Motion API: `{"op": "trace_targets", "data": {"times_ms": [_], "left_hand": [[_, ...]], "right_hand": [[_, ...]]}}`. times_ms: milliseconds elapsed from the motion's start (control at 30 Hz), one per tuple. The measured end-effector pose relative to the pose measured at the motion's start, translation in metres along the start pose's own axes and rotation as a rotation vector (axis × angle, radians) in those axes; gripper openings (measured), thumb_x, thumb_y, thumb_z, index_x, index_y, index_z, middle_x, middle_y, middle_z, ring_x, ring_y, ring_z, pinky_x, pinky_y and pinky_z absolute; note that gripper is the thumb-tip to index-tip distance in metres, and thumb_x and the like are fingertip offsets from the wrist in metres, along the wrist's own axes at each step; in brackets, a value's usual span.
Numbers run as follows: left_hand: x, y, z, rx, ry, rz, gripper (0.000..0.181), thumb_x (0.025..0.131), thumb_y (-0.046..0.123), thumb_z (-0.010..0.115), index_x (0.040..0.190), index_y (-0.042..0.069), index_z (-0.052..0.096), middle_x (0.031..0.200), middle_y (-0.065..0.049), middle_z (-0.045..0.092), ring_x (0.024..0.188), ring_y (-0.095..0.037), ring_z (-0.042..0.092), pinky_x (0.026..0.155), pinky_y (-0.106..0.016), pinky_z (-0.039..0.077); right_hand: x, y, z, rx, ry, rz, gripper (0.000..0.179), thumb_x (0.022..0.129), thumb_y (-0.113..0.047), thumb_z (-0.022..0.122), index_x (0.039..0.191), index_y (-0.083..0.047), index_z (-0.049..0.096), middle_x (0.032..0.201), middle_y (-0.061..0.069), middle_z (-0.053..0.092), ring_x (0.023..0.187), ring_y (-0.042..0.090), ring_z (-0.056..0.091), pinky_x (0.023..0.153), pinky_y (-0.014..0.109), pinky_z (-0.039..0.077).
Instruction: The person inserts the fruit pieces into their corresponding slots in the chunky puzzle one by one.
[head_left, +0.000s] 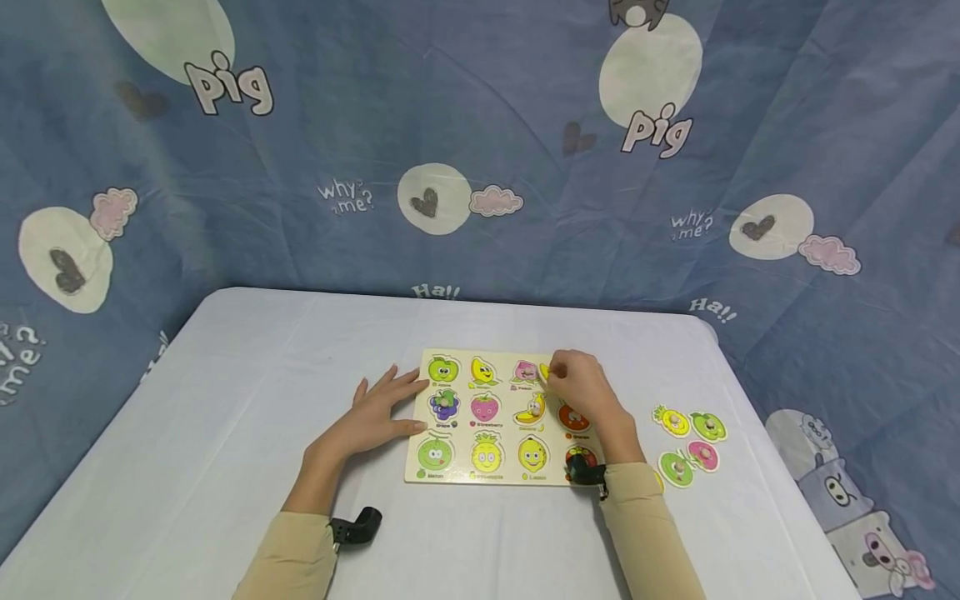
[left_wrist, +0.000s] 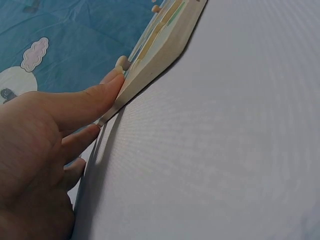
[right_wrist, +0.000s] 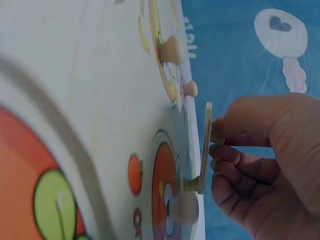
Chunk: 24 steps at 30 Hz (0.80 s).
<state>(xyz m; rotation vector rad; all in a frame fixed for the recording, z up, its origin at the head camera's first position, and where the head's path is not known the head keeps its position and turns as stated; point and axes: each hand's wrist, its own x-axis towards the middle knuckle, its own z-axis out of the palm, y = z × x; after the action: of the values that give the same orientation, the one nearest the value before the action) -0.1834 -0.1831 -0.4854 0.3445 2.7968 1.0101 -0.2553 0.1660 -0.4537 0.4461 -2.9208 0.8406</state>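
Note:
A pale wooden fruit puzzle board [head_left: 511, 454] lies on the table, with rows of fruit pieces labelled in small print. My left hand [head_left: 375, 421] rests at its left edge; in the left wrist view, the thumb [left_wrist: 100, 97] and fingertips touch the board's side. Over the upper right corner, my right hand [head_left: 588, 387] pinches a yellow puzzle piece [head_left: 545, 372]. Seen edge-on in the right wrist view, that thin piece [right_wrist: 206, 145] stands just off the board's surface. The hand covers most of it in the head view, so its fruit cannot be told.
Right of the board lie loose pieces: a yellow pineapple-like one [head_left: 672, 421], a green one [head_left: 708, 427], a pink one [head_left: 703, 455] and another green one [head_left: 677, 470]. Another yellow edge shows beside the right sleeve [head_left: 645, 508]. A patterned blue cloth [head_left: 495, 258] hangs behind the white table [head_left: 300, 350].

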Motion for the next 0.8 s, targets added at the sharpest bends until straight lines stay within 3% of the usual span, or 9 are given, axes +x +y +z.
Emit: {"op": "trace_targets", "data": {"times_ms": [367, 800], "left_hand": [[0.001, 0.0, -0.001, 0.001, 0.009, 0.001, 0.075, 0.082, 0.042, 0.076, 0.148, 0.021, 0.048, 0.163, -0.007, 0.032, 0.155, -0.038, 0.009, 0.12, -0.067, -0.009], [0.003, 0.002, -0.001, 0.004, -0.001, 0.01, 0.075, 0.082, 0.043, 0.076, 0.148, 0.021, 0.048, 0.163, -0.007, 0.032, 0.156, -0.038, 0.008, 0.121, -0.067, -0.009]], "right_hand": [[0.009, -0.012, 0.006, -0.015, -0.026, -0.015, 0.008, 0.087, -0.009, 0.065, 0.08, -0.013, 0.065, 0.076, 0.003, 0.06, 0.071, 0.019, 0.049, 0.063, 0.03, 0.041], [0.014, -0.023, 0.008, -0.008, -0.042, -0.05, 0.012, 0.084, -0.006, 0.063, 0.074, -0.012, 0.058, 0.067, 0.002, 0.048, 0.065, 0.017, 0.042, 0.059, 0.028, 0.034]]}}
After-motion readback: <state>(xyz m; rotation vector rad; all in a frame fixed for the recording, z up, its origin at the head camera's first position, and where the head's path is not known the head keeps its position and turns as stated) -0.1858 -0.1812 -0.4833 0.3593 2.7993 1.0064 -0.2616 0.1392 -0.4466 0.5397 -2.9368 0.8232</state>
